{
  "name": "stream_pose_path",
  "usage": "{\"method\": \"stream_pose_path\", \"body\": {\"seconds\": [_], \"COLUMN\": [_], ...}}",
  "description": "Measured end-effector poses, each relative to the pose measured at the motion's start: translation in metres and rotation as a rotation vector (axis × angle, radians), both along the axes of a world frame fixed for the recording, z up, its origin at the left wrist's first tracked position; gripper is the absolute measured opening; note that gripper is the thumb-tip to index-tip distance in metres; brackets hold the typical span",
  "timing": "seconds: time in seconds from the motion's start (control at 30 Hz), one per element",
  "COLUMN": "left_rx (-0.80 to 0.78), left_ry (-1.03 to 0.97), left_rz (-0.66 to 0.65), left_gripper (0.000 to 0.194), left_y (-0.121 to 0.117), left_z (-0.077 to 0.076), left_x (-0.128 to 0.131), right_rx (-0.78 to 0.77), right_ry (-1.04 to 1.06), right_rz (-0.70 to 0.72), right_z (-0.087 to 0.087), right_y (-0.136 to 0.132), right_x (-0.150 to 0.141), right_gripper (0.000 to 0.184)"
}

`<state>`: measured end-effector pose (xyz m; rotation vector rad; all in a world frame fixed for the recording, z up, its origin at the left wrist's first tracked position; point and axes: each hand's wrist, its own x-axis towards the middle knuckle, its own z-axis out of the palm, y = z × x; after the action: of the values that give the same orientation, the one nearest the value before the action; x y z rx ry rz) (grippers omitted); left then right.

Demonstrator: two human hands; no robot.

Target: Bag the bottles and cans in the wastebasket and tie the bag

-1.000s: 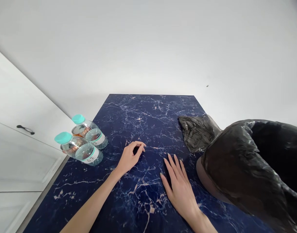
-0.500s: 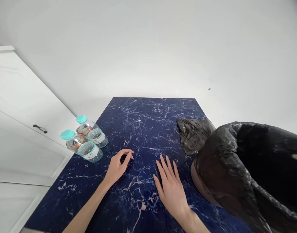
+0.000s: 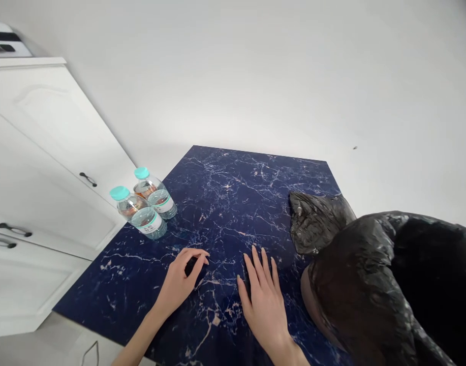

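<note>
My left hand (image 3: 182, 278) rests on the dark blue marbled table (image 3: 233, 203), fingers curled with thumb and forefinger tips close together and nothing between them. Flat on the tabletop lies my right hand (image 3: 263, 300), fingers stretched and a little spread, holding nothing. Two clear plastic bottles with turquoise caps stand beyond my left hand: a nearer bottle (image 3: 151, 222) and a farther bottle (image 3: 163, 201). Something orange-brown shows through their upper parts; I cannot make out what. To the right of my right hand is a bin (image 3: 347, 284) lined with a black plastic bag.
A crumpled piece of black plastic (image 3: 314, 221) lies on the table beside the bin. White cabinets (image 3: 57, 168) with dark handles stand along the left. Behind the table rises a white wall (image 3: 255, 76).
The view has turned slightly left, so more of the cabinets shows and the bin sits lower at the right. Both hands keep about the same pose on the table.
</note>
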<state>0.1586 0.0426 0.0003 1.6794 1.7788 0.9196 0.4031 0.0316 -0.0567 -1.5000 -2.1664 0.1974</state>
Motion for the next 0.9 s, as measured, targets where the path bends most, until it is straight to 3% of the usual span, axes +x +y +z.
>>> {"method": "stream_pose_path", "body": {"seconds": [0.33, 0.9], "left_rx": [0.034, 0.286], "left_ry": [0.05, 0.25], "left_rz": [-0.008, -0.204], "left_gripper": [0.034, 0.022], "left_y": [-0.009, -0.009], "left_z": [0.001, -0.014], "left_x": [0.008, 0.007], "right_rx": [-0.038, 0.058], "right_ry": [0.031, -0.013], "right_rz": [0.016, -0.002], "right_z": [-0.004, -0.006], "right_y": [0.0, 0.0], "right_x": [0.003, 0.005], "right_gripper": [0.067, 0.065]}}
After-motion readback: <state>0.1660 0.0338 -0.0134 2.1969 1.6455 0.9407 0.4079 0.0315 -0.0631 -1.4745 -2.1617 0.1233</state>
